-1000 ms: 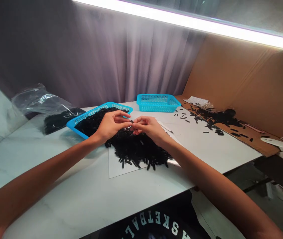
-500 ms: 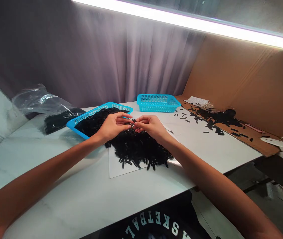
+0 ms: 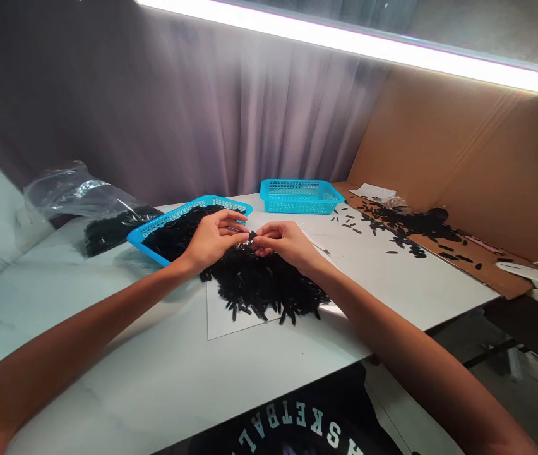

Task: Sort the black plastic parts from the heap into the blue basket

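Note:
A small black piece (image 3: pixel 252 235) is pinched between the fingertips of my left hand (image 3: pixel 212 239) and my right hand (image 3: pixel 286 243), which nearly meet. Both hands are above a loose pile of black elongated pieces (image 3: pixel 269 284) on a white sheet (image 3: pixel 216 322). Just left of the pile, a blue basket (image 3: pixel 148 251) full of similar black pieces stands partly behind my left hand. What the lower fingers touch is hidden.
A second blue basket (image 3: pixel 302 205) stands at the back. A clear plastic bag (image 3: pixel 84 193) with black contents lies left. More black pieces (image 3: pixel 406 224) are scattered at right on cardboard (image 3: pixel 496 278), near a white-handled tool (image 3: pixel 525 272).
The black piece between my fingertips has turned and sits slightly lower. My fingers have shifted a little; both arms are almost unmoved.

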The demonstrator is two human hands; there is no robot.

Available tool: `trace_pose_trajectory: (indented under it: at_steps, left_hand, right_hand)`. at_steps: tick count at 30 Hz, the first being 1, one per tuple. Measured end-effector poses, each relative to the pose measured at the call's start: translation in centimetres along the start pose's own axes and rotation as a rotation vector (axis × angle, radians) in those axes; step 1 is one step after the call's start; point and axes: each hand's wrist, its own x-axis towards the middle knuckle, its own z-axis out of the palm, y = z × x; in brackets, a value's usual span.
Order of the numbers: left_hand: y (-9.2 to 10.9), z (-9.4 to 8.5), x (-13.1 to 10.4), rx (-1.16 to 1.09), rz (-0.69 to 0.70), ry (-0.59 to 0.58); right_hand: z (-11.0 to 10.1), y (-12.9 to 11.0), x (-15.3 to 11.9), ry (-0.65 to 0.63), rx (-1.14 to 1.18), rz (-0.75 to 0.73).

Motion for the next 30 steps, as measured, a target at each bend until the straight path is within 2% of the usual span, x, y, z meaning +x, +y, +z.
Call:
trace_pose_trajectory:
  at_steps: [6, 15, 20, 30]
  left_hand:
    - [-0.26, -0.11, 0.09, 0.014, 0.015, 0.009]
    - [-0.28, -0.42, 0.09, 0.096, 0.042, -0.006]
    - [-0.11, -0.19, -0.01, 0.055, 0.029, -0.029]
    - [-0.76, 0.01, -0.07, 0.000, 0.013, -0.035]
  right_hand:
    - [-0.01, -0.15, 0.00, 0.031, -0.001, -0.014]
    - [-0.14, -0.21, -0.18, -0.007, -0.011, 0.001]
    - [-0.13, -0.05, -0.11, -0.074, -0.012, 0.047]
    - [0.08, -0.29, -0.39, -0.072, 0.034, 0.062]
